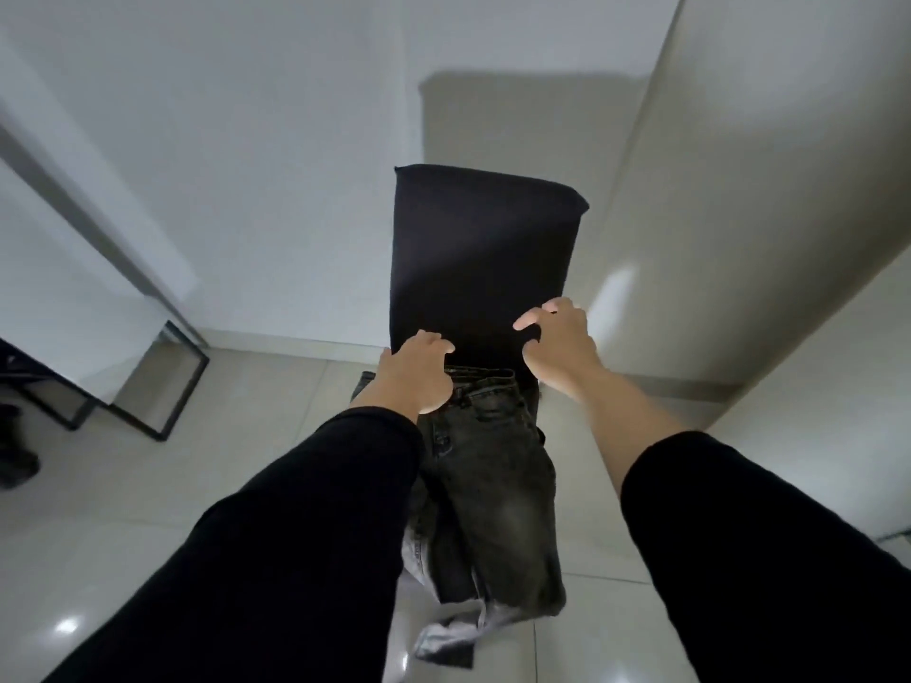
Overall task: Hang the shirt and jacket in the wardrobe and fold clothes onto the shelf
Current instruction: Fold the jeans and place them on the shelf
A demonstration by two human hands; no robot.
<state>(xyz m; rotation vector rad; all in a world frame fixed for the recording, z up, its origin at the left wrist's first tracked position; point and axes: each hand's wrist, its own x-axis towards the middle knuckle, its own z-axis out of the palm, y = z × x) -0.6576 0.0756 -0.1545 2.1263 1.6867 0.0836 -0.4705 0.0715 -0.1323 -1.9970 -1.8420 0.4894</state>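
Observation:
A black garment (483,258) is folded into a flat rectangle and stretches away from me in the middle of the head view. My left hand (419,374) grips its near left corner with curled fingers. My right hand (559,347) pinches the near right corner. Below the hands, dark grey jeans (493,485) lie lengthwise on the tiled floor. A light grey garment (443,638) pokes out from under the jeans' near end. Both my forearms wear black sleeves.
A black metal frame (153,386) of a piece of furniture stands on the floor at the left, with a dark shoe (15,460) beside it. A tall beige panel (749,189) rises on the right. White wall lies ahead.

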